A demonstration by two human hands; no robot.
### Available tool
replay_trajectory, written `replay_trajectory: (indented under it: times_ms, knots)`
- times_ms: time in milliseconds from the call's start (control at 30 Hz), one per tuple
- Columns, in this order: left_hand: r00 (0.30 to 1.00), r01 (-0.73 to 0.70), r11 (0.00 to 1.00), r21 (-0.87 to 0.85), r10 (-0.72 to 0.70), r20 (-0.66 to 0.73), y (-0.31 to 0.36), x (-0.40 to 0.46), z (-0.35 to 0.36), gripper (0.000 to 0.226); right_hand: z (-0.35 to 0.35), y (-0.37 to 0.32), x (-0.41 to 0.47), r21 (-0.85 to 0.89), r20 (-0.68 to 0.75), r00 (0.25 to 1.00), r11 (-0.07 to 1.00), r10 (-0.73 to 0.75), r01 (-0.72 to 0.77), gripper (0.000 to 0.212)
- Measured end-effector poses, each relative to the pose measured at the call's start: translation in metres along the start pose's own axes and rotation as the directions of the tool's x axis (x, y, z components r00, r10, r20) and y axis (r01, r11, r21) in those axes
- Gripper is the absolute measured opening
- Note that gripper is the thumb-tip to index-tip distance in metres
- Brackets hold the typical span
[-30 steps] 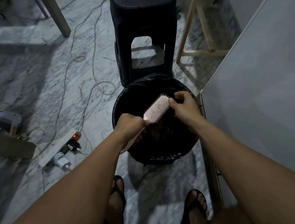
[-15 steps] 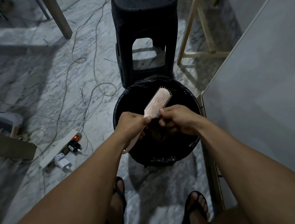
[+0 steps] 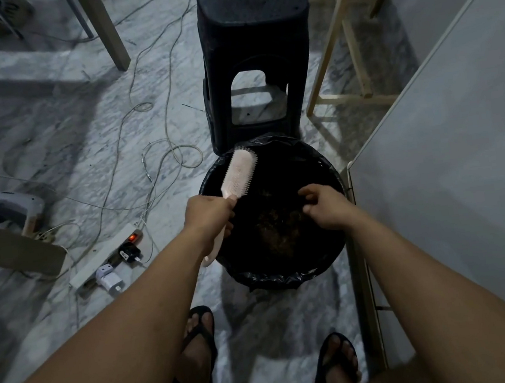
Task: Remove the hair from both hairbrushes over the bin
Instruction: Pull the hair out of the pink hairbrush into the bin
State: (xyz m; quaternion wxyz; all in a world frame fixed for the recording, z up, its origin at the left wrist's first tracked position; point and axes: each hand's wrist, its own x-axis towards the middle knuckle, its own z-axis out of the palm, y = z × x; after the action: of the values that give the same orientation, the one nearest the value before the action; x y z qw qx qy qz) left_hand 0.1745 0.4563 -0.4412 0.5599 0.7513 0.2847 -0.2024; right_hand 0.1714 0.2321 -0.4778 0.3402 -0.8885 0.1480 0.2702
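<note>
The left hand [image 3: 208, 213] is gripping the pink hairbrush [image 3: 238, 174] by its handle, holding the head over the far-left rim of the black-lined bin [image 3: 281, 277]. The right hand [image 3: 325, 206] is hovering over the bin's right side with fingers loosely curled; can't tell if it's pinching any hair.

Both bare forearms reach forward and down. The left hand [image 3: 208, 213] is curled round the handle of a pink hairbrush [image 3: 238, 174] — knuckles up. The right hand [image 3: 325, 206] hangs apart from it, fingers loosely bent, thumb and fingertips near together — whether they pinch anything is unclear.
</note>
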Motion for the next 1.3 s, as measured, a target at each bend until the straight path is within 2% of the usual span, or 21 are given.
replay_trajectory:
  times_ms: [33,67,133,200,233,300,333,367,500,633,800,867,900,967,1033,1100,1200,1300]
  knots:
    - [0.999,-0.010,0.999,0.034,0.009,0.039,0.000,-0.002,0.001,0.024,0.000,-0.001,-0.002,-0.110,0.013,1.000,0.994,0.023,-0.021,0.054]
    - [0.997,-0.019,0.998,0.065,0.014,0.070,0.000,-0.004,0.002,0.023,-0.001,-0.005,-0.006,-0.130,-0.025,0.999,0.991,0.037,-0.040,0.067]
    - [0.992,-0.029,0.991,0.128,0.013,0.123,0.000,-0.008,0.004,0.023,-0.003,-0.015,-0.010,-0.055,-0.194,0.981,0.998,-0.015,0.004,0.073]
    - [0.986,-0.049,0.981,0.187,0.017,0.168,0.000,-0.010,0.005,0.025,-0.003,-0.022,-0.010,0.094,-0.265,0.962,0.992,-0.058,0.086,0.070]
    - [0.982,-0.060,0.977,0.207,0.021,0.186,0.000,-0.011,0.006,0.025,-0.001,-0.025,-0.010,0.247,-0.234,0.971,0.964,-0.041,0.100,0.067]
    - [0.974,-0.087,0.972,0.220,0.036,0.225,-0.001,-0.014,0.007,0.025,0.005,-0.028,-0.009,0.581,-0.064,0.998,0.812,-0.011,0.046,0.051]
    - [0.968,-0.103,0.970,0.218,0.046,0.248,-0.001,-0.015,0.008,0.022,0.008,-0.030,-0.011,0.677,0.017,0.999,0.736,-0.033,0.013,0.040]
    - [0.962,-0.116,0.969,0.216,0.055,0.268,-0.001,-0.016,0.009,0.018,0.011,-0.031,-0.012,0.705,0.047,0.997,0.709,-0.057,0.008,0.032]
    - [0.951,-0.139,0.968,0.208,0.072,0.299,-0.003,-0.017,0.010,0.014,0.016,-0.029,-0.011,0.693,-0.065,0.998,0.719,-0.014,0.056,0.028]
    - [0.953,-0.151,0.967,0.204,0.087,0.291,-0.005,-0.014,0.011,0.014,0.014,-0.022,-0.004,0.603,-0.154,0.987,0.796,0.048,0.055,0.018]
    - [0.964,-0.140,0.967,0.214,0.084,0.253,-0.008,-0.007,0.012,0.015,0.004,-0.015,-0.001,0.427,-0.364,0.917,0.904,0.161,0.011,0.021]
    - [0.965,-0.137,0.965,0.222,0.079,0.252,-0.009,-0.005,0.011,0.015,0.002,-0.013,0.001,0.433,-0.396,0.909,0.899,0.128,0.063,0.017]
    - [0.963,-0.137,0.964,0.227,0.076,0.257,-0.010,-0.005,0.011,0.015,0.003,-0.014,0.001,0.426,-0.386,0.921,0.897,0.062,0.119,0.013]
    - [0.958,-0.136,0.962,0.238,0.067,0.277,-0.011,-0.005,0.011,0.015,0.005,-0.016,-0.001,0.377,-0.327,0.943,0.906,-0.064,0.192,0.024]
    - [0.951,-0.138,0.957,0.256,0.056,0.305,-0.012,-0.005,0.010,0.015,0.005,-0.019,-0.002,0.344,-0.342,0.936,0.914,-0.090,0.213,0.020]
    - [0.945,-0.137,0.955,0.263,0.046,0.324,-0.013,-0.005,0.008,0.015,0.000,-0.021,-0.001,0.400,-0.439,0.898,0.896,0.003,0.192,0.009]
    - [0.951,-0.123,0.957,0.264,0.037,0.308,-0.013,-0.003,0.003,0.016,-0.008,-0.018,0.003,0.521,-0.525,0.834,0.838,0.167,0.160,0.026]
    - [0.954,-0.103,0.961,0.257,0.023,0.298,-0.014,0.000,-0.001,0.016,-0.006,-0.023,0.003,0.514,-0.506,0.854,0.837,0.120,0.187,0.026]
